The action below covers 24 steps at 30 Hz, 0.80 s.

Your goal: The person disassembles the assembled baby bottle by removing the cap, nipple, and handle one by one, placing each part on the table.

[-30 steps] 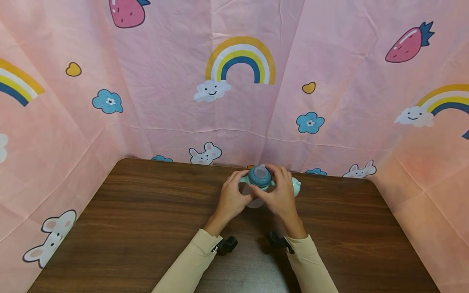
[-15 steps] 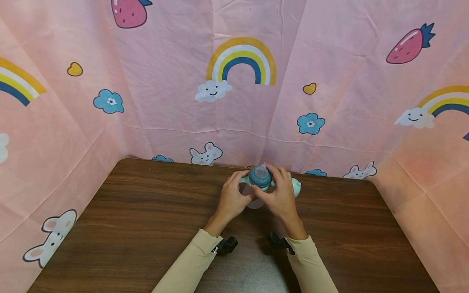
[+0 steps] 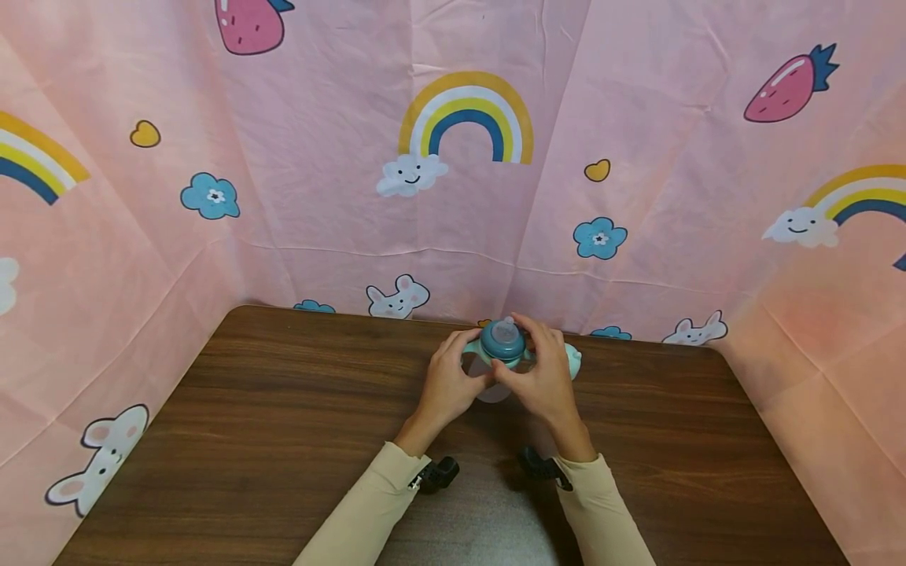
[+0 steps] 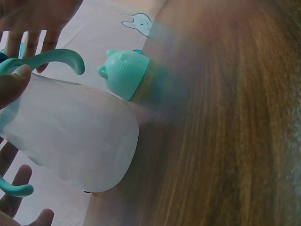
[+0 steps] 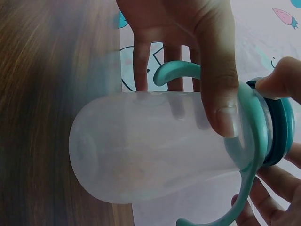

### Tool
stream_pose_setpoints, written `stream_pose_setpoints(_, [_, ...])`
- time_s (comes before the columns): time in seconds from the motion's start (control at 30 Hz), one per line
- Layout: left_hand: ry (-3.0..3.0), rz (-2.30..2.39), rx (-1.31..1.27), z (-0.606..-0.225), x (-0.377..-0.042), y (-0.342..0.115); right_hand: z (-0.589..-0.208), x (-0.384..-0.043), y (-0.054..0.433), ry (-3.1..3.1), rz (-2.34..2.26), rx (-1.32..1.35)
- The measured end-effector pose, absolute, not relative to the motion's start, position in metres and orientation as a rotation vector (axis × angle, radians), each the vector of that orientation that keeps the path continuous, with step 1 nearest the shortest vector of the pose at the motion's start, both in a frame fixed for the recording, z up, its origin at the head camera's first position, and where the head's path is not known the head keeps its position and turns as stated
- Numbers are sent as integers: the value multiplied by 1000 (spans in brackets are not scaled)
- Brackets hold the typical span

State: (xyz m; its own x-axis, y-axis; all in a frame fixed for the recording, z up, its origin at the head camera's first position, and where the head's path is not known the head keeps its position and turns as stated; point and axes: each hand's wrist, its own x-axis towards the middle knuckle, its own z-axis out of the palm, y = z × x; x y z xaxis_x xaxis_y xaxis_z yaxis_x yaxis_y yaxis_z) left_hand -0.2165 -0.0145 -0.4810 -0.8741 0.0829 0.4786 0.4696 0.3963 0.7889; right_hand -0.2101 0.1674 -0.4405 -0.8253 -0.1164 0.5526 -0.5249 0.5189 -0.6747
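- Toward the wooden table's far edge, your left hand grips a translucent baby bottle, thumb against its body.
- Beside it, your right hand pinches the bottle's dark teal collar between thumb and fingers.
- Just right of that hand, a mint cat-eared cap stands on the table.
- Behind everything, pink rainbow-print cloth hangs.

We're in a booth of sorts: creased pink cloth closes off the left, far and right sides of a dark wood-grain table. The printed rainbows, strawberries and rabbits look nursery-like, but whether it's a home or studio, I can't tell.
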Motion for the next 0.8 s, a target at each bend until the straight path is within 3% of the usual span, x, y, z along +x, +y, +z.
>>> stream_pose_setpoints(0.8, [-2288,-1482,-488,-481,-217,-14,-438,-210,171,-2357,1248,557])
